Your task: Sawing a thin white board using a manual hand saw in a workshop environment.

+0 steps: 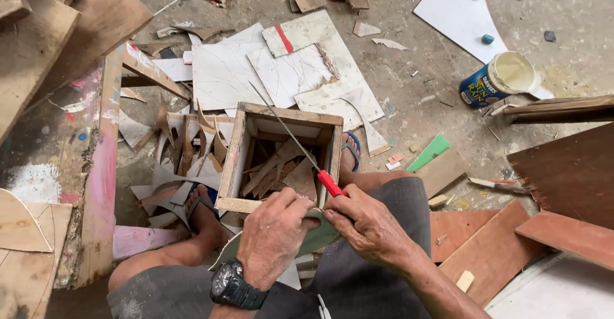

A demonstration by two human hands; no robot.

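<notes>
Left hand (274, 237): wristwatch (235, 287) on wrist, grip closed on green curved panel piece (320, 236) held over lap. Right hand (368, 224): grip closed around red-handled hacksaw blade (300, 146), blade angled up-left across open wooden box (281, 159) of scrap offcuts between feet. Paint can (499, 79) on floor, well apart, upper right.
</notes>
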